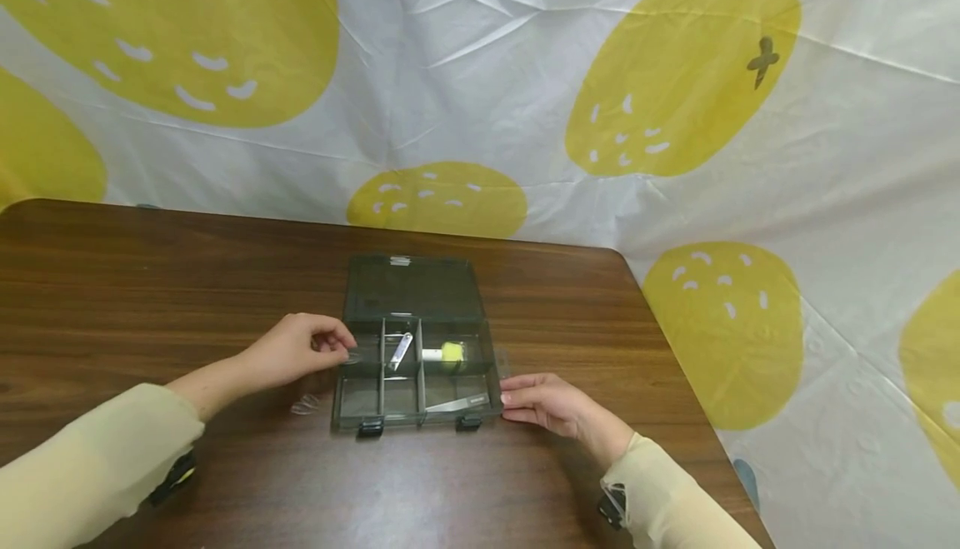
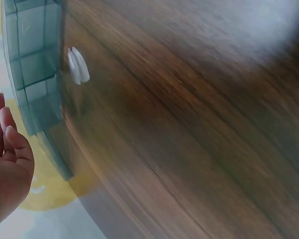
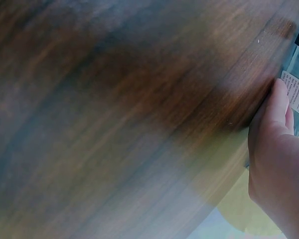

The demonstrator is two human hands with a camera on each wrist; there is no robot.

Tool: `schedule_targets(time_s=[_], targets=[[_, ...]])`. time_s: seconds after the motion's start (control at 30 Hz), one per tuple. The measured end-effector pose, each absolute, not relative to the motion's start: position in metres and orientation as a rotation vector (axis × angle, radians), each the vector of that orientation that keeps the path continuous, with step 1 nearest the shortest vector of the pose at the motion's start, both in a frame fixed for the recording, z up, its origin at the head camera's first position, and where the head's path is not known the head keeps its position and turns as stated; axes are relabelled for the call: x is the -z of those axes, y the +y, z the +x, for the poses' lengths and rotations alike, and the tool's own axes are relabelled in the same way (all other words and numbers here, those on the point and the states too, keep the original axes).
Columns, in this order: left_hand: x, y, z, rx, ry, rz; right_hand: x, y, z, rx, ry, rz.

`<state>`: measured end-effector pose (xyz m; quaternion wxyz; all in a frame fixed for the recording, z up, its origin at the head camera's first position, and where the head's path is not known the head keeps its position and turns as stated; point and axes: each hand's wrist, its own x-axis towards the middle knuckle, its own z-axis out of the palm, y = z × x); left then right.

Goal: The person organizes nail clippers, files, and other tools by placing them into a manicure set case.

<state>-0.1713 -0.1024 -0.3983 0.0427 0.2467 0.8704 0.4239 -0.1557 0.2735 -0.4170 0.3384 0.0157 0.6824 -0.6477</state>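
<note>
1. The left hand (image 1: pixel 296 349), at the box's left wall, pinches a small clear piece (image 1: pixel 352 357) between thumb and finger.
2. The right hand (image 1: pixel 551 403) rests its ungripping, straight fingers against the right wall.
3. The divided box (image 1: pixel 402 426) stands lid-open on the counter (image 1: pixel 225 282), containing a nail clipper (image 1: pixel 401 351), a yellow-and-white item (image 1: pixel 451 353) and tweezers (image 1: pixel 459 404).
4. Clear loops (image 1: pixel 305 404) lie left of it.

Through my feed the desk (image 1: pixel 187 282) is brown with darker grain; past its far edge I see white cloth (image 1: pixel 480 66) printed with yellow fruits. The case (image 1: pixel 401 399) is smoky grey-green, its latches (image 1: pixel 371 428) black; both sleeves (image 1: pixel 105 453) are cream.
</note>
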Motion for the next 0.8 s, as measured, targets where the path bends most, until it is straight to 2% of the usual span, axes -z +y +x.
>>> schedule_targets(time_s=[0.8], targets=[[0.402,-0.058,-0.174,-1.329,2.525,0.893,0.418,0.273,-0.156,1.693,1.779,0.050]])
